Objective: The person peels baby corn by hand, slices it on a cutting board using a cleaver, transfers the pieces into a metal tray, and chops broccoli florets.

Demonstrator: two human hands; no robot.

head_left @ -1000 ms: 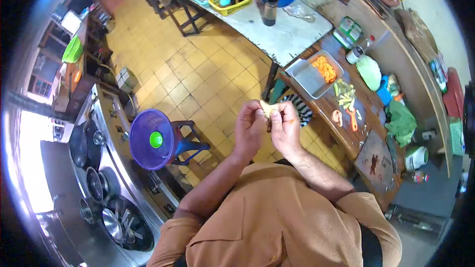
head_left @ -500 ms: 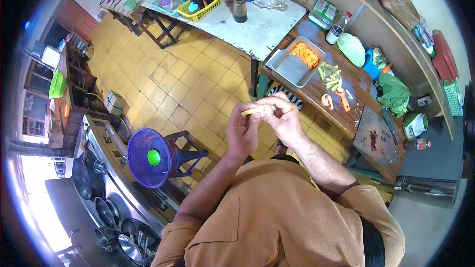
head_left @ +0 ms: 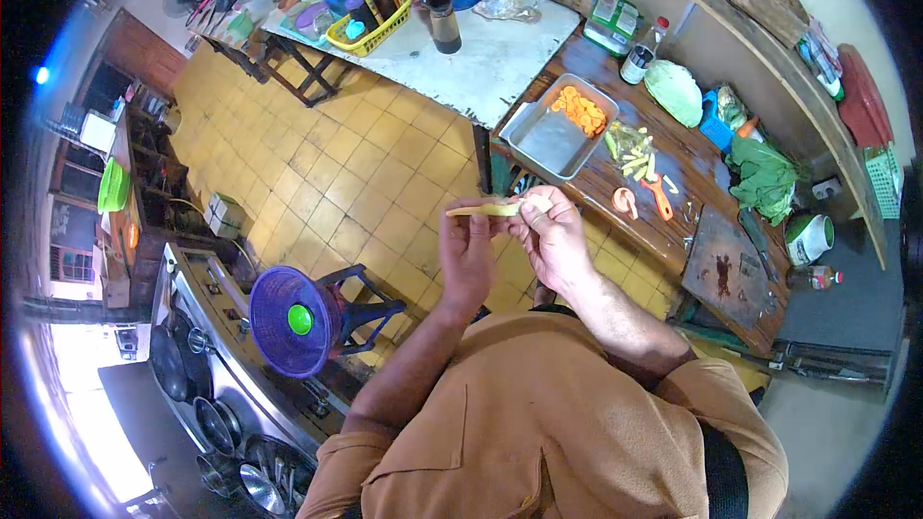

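A slender pale-yellow vegetable piece (head_left: pixel 484 210) is held up in front of my chest; its exact kind I cannot make out. My left hand (head_left: pixel 468 255) pinches it from the left between thumb and fingers. From the right, my right hand (head_left: pixel 556 245) closes on its other end, where a paler bit (head_left: pixel 538 203) shows at the fingertips. Beyond my right hand, on the wooden table (head_left: pixel 596 200), lie cut yellow-green pieces (head_left: pixel 635 159), an orange-handled tool (head_left: pixel 658 198) and a pinkish ring-shaped item (head_left: pixel 625 202).
A metal tray (head_left: pixel 548 146) holds sliced carrots (head_left: pixel 580 110). Near the wall sit a cabbage (head_left: pixel 673 93), leafy greens (head_left: pixel 764 171) and a stained cutting board (head_left: pixel 728 264). Left of me stand a purple basket (head_left: pixel 288 351) on a stool and a stove (head_left: pixel 226 327) with pans.
My hands have shifted slightly left, and the fingers of my right hand have curled in more. More of the yellow piece's length shows now. The camera view has tilted a little.
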